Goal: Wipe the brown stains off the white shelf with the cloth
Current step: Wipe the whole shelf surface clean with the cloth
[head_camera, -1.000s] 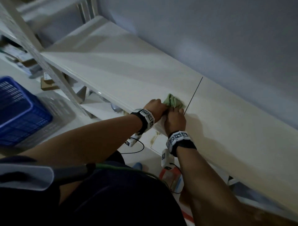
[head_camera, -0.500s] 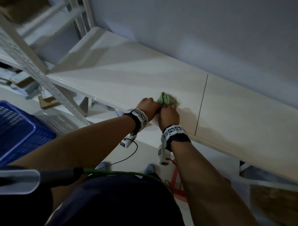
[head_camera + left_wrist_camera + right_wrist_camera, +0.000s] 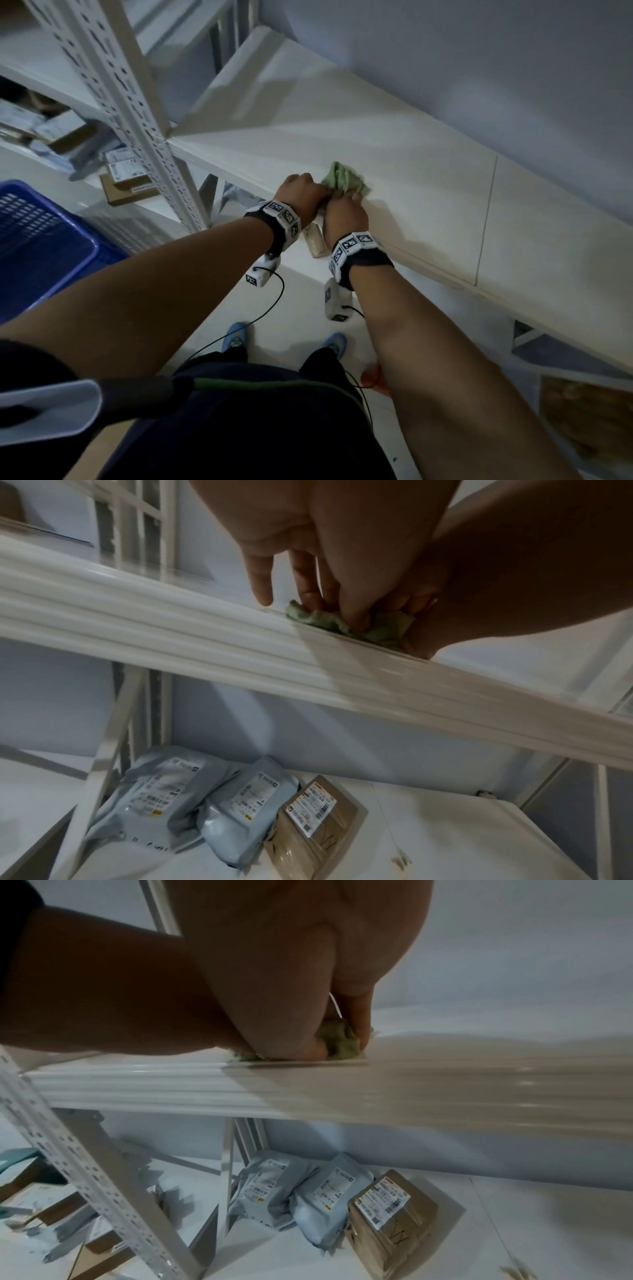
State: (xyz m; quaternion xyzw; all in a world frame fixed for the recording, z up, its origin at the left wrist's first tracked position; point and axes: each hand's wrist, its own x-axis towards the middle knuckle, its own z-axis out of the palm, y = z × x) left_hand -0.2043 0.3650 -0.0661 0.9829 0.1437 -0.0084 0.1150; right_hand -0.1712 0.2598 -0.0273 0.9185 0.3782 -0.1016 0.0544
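Blue crate (image 3: 37,240) at 9 o'clock on floor. Perforated upright post (image 3: 126,99) at 10–11. Lower shelf: 2 grey mailer bags (image 3: 161,802) (image 3: 246,810) side by side, touching; brown labelled parcel (image 3: 315,821) just to their 3 o'clock. Cardboard boxes (image 3: 126,181) behind post.

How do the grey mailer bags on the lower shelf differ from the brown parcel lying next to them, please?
The grey mailer bags look soft and crumpled, while the brown parcel looks flatter with straighter edges. There are two bags, overlapping each other, but only one brown parcel. The bags lie nearer the perforated upright; the parcel lies on their far side. All three carry white printed labels and rest on the lower shelf.
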